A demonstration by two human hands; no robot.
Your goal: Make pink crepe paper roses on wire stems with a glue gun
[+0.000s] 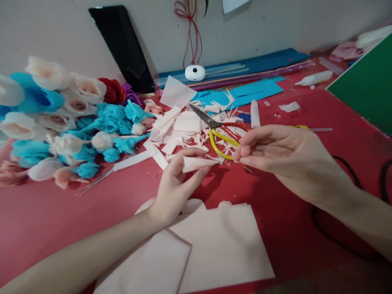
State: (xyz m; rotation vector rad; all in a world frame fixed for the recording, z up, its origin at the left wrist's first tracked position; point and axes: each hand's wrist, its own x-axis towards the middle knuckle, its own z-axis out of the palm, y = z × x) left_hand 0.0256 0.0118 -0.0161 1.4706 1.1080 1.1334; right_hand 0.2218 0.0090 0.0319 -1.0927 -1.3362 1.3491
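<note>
My left hand [179,185] is closed round a cone-like twist of pale paper [197,164], its narrow tip pointing right. To the right, my right hand [275,153] has thumb and fingertips pressed together just off that tip; what they pinch, if anything, is too small to make out. Behind the fingers lie scissors [219,124] with one red and one yellow handle, blades pointing to the upper left. They rest by a heap of pale paper scraps [186,122]. Below my hands, large pale paper sheets [226,245] overlap on the red table [134,216].
Blue, white and red paper flowers [88,87] crowd the left side. A dark phone-like slab [122,49] leans on the wall, near a white earbud case [195,73]. A green board [367,81] and a glue bottle [314,78] are at right, with a black cable [324,234] nearer.
</note>
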